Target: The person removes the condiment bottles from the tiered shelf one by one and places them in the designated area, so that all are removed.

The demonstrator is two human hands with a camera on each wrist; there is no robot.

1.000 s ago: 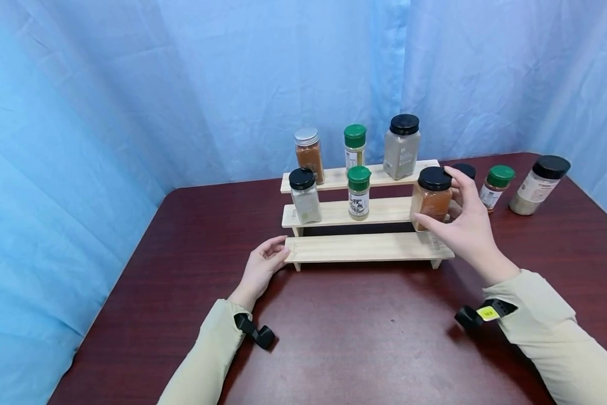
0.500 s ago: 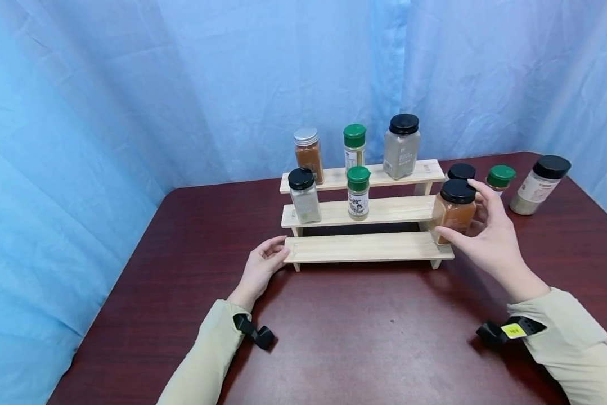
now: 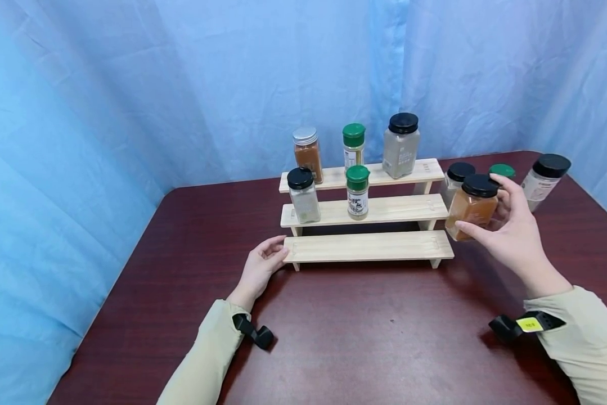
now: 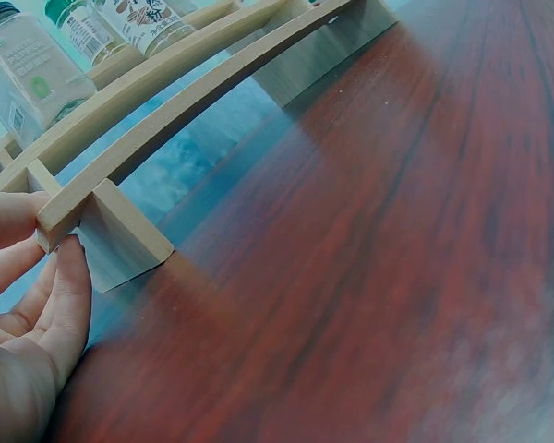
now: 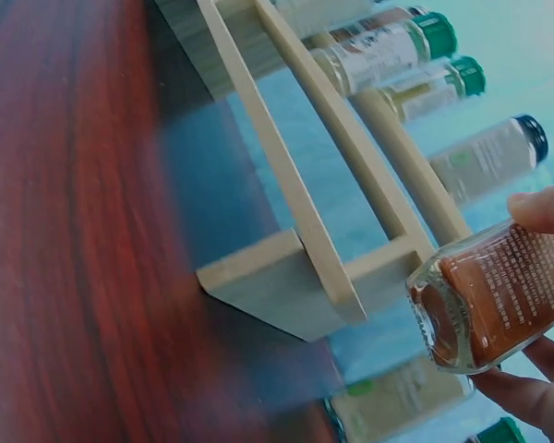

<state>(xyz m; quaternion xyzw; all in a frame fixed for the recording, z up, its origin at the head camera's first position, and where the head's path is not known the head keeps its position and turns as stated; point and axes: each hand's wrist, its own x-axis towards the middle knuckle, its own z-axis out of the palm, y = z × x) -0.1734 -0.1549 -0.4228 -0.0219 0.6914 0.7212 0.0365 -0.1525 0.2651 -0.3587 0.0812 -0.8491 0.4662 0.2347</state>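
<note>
The right hand (image 3: 511, 236) grasps a black-capped jar of orange-brown powder (image 3: 471, 207) at centre right of the head view, thumb on its lower front and fingers round the back, holding it off the table, just past the right end of the three-step wooden rack (image 3: 369, 247). In the right wrist view the jar's glass base (image 5: 448, 318) hangs just beside the rack's end post, with a slim gap between them. Close behind the held jar, at right of the frame, stand a black-lidded jar (image 3: 457, 173), a green cap (image 3: 502, 170) mostly hidden by the fingers, and a taller black-lidded bottle (image 3: 543, 175) near the table's far right edge.

The left hand (image 3: 260, 267) rests at the left end of the rack's lowest step, fingers relaxed and touching the wood; the left wrist view shows fingertips (image 4: 69, 268) against the corner leg.

The lowest step is bare along its length. The middle step carries a pale jar (image 3: 303, 194) and a green-capped bottle (image 3: 358, 191), with bare board at its right end. The top step holds three more bottles. The dark red table (image 3: 374, 337) lies open across the lower frame in front of the rack.
</note>
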